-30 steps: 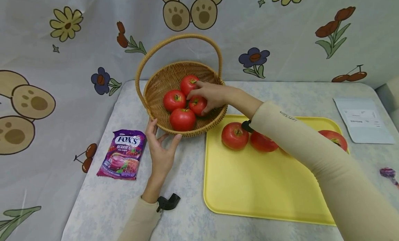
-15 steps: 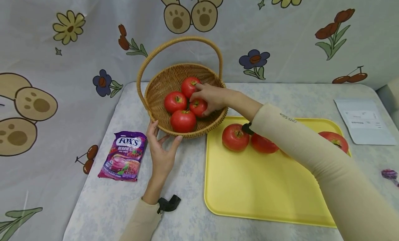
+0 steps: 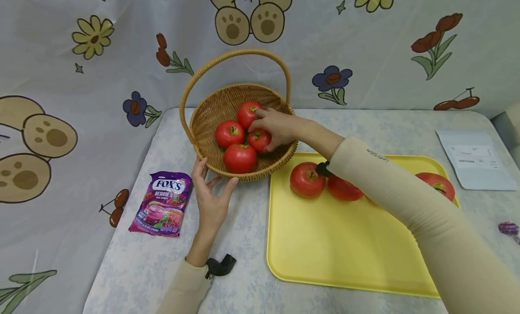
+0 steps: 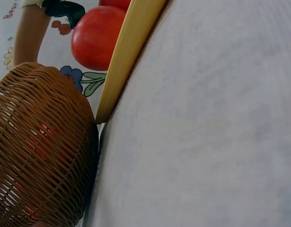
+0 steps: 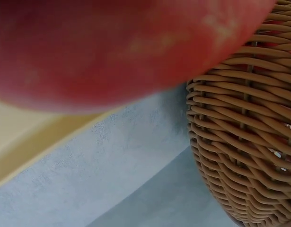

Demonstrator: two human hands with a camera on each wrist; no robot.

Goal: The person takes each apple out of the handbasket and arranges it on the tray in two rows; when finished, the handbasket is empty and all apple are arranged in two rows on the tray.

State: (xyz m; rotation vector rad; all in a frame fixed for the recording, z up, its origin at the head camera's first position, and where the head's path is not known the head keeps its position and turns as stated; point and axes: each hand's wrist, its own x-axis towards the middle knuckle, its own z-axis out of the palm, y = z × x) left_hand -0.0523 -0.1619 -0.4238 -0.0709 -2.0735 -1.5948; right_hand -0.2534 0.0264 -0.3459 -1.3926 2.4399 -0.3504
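Several red apples (image 3: 240, 159) lie inside a wicker basket (image 3: 221, 95) with a tall arched handle, its opening tipped toward me. My right hand (image 3: 278, 126) reaches in over the right rim. Its fingers and thumb curl round the rightmost apple (image 3: 258, 139), beside the back apple (image 3: 248, 111). My left hand (image 3: 211, 203) holds the basket low at its front left, fingertips at the rim and thumb near the underside; part of the fingers is hidden. In the left wrist view the woven side (image 4: 46, 146) shows red through its gaps.
A yellow tray (image 3: 325, 241) to the right holds apples (image 3: 307, 180), partly covered by my right sleeve. A purple candy bag (image 3: 162, 203) lies left of the basket. At the right are a silvery pouch (image 3: 475, 158) and a purple-wrapped sweet (image 3: 508, 228). A printed cloth hangs behind.
The whole head view has shifted slightly downward and to the right. Both hands, the basket and the apples keep their places relative to each other.
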